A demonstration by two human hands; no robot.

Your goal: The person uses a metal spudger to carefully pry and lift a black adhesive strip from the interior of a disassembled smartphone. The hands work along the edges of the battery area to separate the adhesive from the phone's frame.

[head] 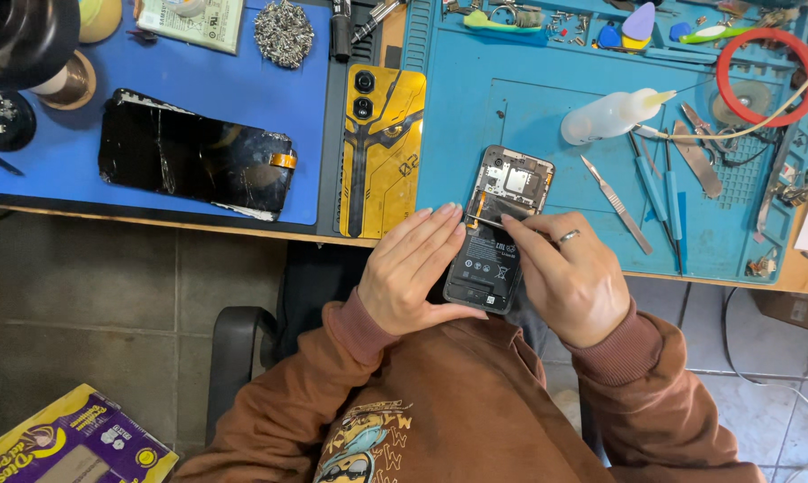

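**Two hands on an opened phone at the edge of the worktop**

While the opened phone (498, 228) lies with its back cover off, half over the near edge of the blue mat (475, 107), both hands rest on it. The left hand (417, 273) lies flat against the phone's left side, fingers stretched out together and thumb tucked under the lower edge, steadying it rather than gripping. The right hand (569, 277), with a ring on one finger, comes in from the phone's right; its fingers are drawn together in a pinch over the dark strip across the phone's middle, just above the black battery. Whether it grips that strip or a small tool I cannot tell.

Just left of the phone lies a yellow back cover (381, 152) with two camera holes, outer face up. Further left of the phone, on a darker blue mat (234, 89), sits a cracked black screen (194, 156) with an orange ribbon at its right end. Up and to the right of the phone lies a small squeeze bottle (614, 114) on its side, and right of the phone a scalpel (617, 204) and several thin blue-handled tools (661, 192) lie side by side. Well to the upper right of the phone is a red ring (768, 79). Brown sleeves (368, 326) cover both wrists.
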